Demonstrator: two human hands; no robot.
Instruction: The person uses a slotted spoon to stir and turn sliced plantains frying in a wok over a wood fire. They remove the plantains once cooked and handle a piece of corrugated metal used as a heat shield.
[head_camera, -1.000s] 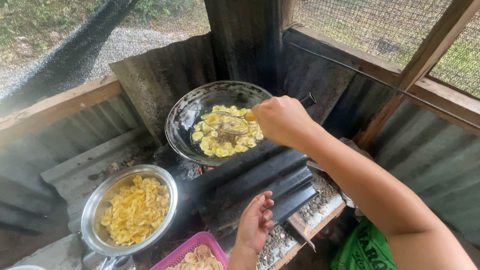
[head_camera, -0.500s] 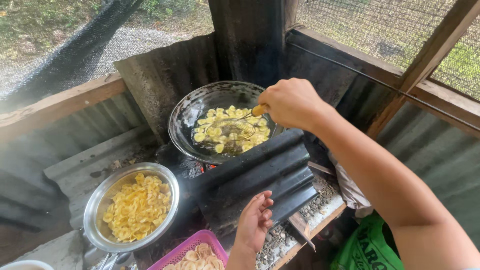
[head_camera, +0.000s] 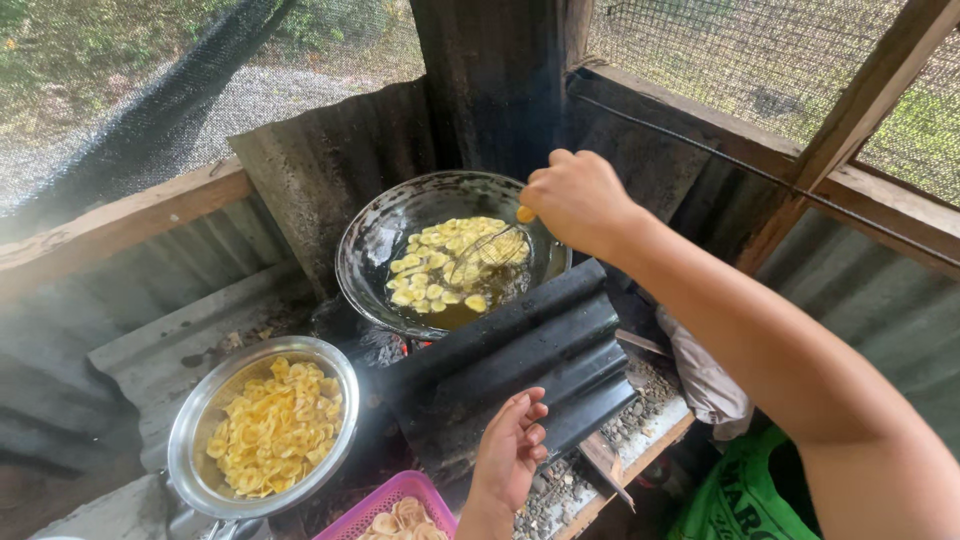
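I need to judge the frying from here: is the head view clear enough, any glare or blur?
Head view: soft daylight, no hard shadows; the wok rim and the steel bowl rim show mild sheen. Chips in oil read sharp; the right hand is crisp. Straight beams bow slightly near the edges, and the mesh outside is washed out.

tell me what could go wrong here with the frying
1. The right hand works a wire skimmer right above the wok of hot oil and chips; a splash could burn it.
2. The left hand hovers by the dark corrugated sheet next to the glowing fire, which may be hot.
3. The wok looks tilted, so hard stirring might spill oil toward the flames.
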